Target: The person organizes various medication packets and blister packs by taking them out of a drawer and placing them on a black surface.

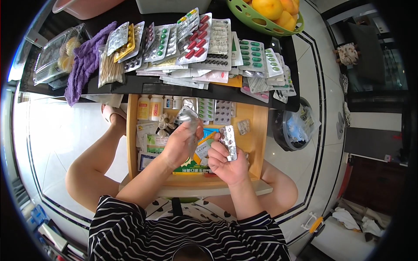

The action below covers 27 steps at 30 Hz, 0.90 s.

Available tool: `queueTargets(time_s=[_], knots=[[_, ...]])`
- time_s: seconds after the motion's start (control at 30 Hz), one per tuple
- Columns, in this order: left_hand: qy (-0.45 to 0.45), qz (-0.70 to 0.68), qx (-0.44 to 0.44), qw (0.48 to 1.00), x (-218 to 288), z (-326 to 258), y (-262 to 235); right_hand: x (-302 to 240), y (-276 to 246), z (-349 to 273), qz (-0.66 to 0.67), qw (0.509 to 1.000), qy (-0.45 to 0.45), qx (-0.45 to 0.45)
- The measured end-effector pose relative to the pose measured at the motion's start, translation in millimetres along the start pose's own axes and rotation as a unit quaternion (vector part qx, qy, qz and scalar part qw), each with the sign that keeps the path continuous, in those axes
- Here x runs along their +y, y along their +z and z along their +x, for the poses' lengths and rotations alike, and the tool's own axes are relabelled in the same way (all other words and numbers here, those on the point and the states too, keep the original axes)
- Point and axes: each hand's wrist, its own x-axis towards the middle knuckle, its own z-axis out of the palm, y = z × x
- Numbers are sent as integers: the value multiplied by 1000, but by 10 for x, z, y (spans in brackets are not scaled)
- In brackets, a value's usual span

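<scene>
Above the open wooden drawer point(257, 130), both hands met over its middle, and everything else can be placed from that drawer. Toward its left half, the left hand point(180, 145) was curled closed around a crumpled silver blister sheet point(188, 115), whose free end stuck up past the knuckles toward the drawer's far edge. Just right of it, nearly touching, the right hand point(226, 163) pinched a second foil blister strip point(228, 141) between thumb and fingertips; its long axis ran roughly up and down the picture, from the drawer's front toward its back, tilted slightly to the right. The two strips lay close together but apart, each nearer its own hand, so neither hand had to reach.

Beneath the hands, inside the drawer, lay paper packets, a green and yellow box point(187, 165), small white bottles point(149, 107) along the back left, and more blister cards point(215, 111) at the back centre. Beyond the drawer's far edge, the black bench point(130, 85) carried a wide spread of pill sheets, with a purple cloth point(85, 65) at its left and a green fruit basket point(257, 21) at its right.
</scene>
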Motion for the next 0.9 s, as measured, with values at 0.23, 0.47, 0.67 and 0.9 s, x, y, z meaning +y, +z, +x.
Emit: queueTargets(time_s=[0.23,0.47,0.67,0.9], knots=[[-43,-31,-35,998,-13,6,-78,27,4,-3,13,998,15,-60],[-31,118,127,984,-66,-16,-16,155,112,44,-463,820,-270,203],[-15,189,56,980,-96,-38,-68,157,-3,107,-513,756,-315,255],[-17,251,49,967,-206,-32,0,41,-228,233,-595,714,-235,284]])
